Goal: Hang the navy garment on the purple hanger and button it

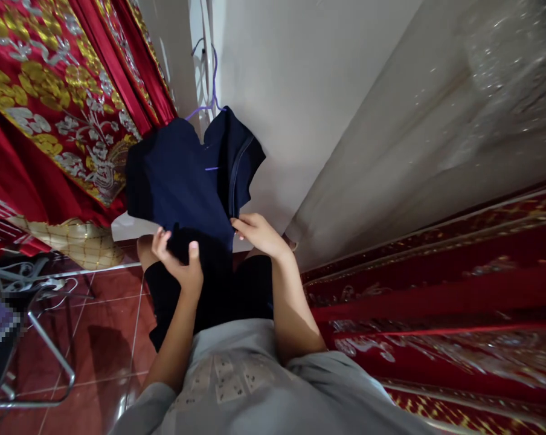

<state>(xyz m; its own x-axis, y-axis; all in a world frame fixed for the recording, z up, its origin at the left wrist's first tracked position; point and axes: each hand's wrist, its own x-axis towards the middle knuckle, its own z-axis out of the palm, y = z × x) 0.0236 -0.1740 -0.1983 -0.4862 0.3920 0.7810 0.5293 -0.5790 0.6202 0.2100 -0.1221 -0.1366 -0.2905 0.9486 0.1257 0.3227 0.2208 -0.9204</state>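
Note:
A dark navy shirt (182,169) hangs in front of me on a thin purple hanger (215,84). Its front lies partly open, and a strip of the hanger shows inside the opening. My right hand (259,232) pinches the shirt's front edge, low on the right side. At the lower left of the garment, my left hand (182,263) has its thumb and fingers spread apart. Its fingertips are close to the dark cloth; whether they touch it I cannot tell. The lower part of the shirt blends into my black shorts (237,296).
Red cloth with gold and silver embroidery (73,109) hangs at the left. More red decorated fabric (436,302) runs along the right, below clear plastic sheeting (504,72). A metal-framed chair (51,350) stands at lower left on red floor tiles (114,302). Behind the shirt is a pale wall (309,78).

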